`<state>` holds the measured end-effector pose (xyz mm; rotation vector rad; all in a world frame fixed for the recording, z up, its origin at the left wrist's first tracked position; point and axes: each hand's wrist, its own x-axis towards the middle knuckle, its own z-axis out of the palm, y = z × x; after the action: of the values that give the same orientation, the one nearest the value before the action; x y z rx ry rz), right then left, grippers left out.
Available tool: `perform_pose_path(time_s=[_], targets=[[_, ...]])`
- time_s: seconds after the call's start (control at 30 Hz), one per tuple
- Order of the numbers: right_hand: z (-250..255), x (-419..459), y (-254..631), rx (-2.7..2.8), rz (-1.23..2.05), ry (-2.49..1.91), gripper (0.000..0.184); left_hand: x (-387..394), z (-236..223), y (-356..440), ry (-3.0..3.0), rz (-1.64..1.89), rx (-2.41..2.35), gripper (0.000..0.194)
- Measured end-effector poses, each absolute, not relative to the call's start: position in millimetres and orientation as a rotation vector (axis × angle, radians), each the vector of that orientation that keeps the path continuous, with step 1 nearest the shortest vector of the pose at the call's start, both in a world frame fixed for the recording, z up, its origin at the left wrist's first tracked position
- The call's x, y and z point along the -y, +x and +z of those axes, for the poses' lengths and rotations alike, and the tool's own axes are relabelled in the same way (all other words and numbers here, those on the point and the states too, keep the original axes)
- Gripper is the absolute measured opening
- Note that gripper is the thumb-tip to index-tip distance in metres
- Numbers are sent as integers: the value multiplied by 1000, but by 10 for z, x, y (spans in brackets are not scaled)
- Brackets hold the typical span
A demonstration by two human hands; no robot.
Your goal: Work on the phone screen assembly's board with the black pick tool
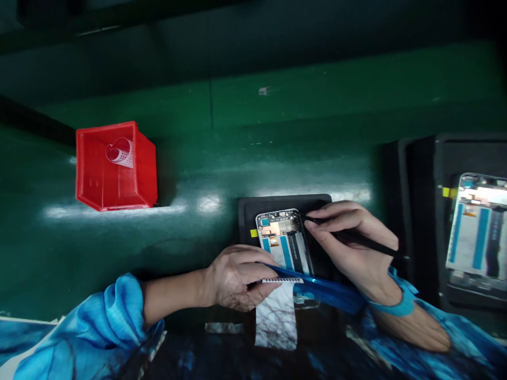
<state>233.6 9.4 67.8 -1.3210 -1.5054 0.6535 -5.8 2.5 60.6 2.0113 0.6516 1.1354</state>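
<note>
An opened phone (280, 229), its circuit board and battery bare, lies in a black tray (246, 211) in front of me. My right hand (352, 237) pinches dark tweezers (358, 240), whose tips reach the phone's upper right corner. Whether the tips grip a small part cannot be made out. Over the phone's lower half, my left hand (241, 277) is closed on a white sticker strip (277, 316) with a row of small dark marks along its edge. A blue band (328, 290) stretches from near my left fingers toward my right wrist and hides part of the phone.
A red bin (146, 174) with a curled perforated strip (122, 153) inside stands at the left on the green table (190, 158). At the right are stacked black trays (422, 211), the top one holding another opened phone (475, 232).
</note>
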Motion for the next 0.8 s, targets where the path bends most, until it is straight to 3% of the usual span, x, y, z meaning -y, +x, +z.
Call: perform_pose_path(time_s=[0.8], targets=[[676, -133, 2286, 1346, 748, -1335, 24, -36, 605, -47, 1998, 1133, -642, 12]])
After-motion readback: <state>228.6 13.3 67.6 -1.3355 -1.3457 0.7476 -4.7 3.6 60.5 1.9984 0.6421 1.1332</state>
